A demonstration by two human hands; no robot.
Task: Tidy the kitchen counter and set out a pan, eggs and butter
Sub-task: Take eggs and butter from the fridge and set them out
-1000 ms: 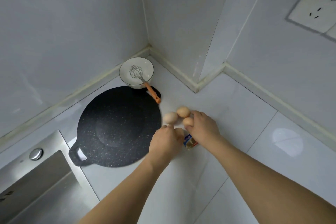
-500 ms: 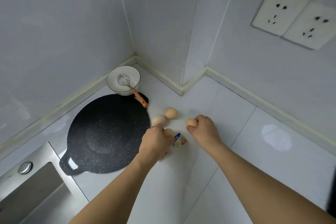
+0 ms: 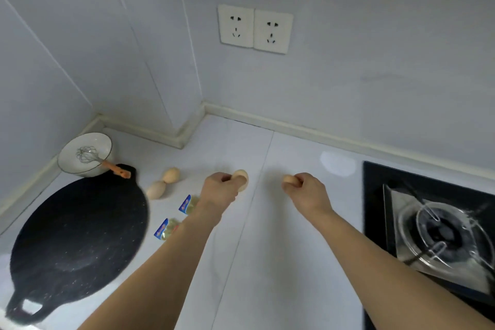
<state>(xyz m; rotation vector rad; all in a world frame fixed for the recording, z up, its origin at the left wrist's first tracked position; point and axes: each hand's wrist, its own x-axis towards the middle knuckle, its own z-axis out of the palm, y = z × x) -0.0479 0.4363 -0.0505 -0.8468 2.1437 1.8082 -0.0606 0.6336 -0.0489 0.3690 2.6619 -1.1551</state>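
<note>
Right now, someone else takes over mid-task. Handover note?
Left hand: fingers curled round an egg, low over the counter.
Right hand: fingers pinch another egg, left of the stove.
Two eggs lie loose, touching, right of the black pan.
Two butter packets lie near the pan, partly behind the left forearm.
Bowl with whisk sits in the corner.
Done: pan, eggs and butter are on the counter.
Left: set down both held eggs so they won't roll, probably grouped with the others.
</note>
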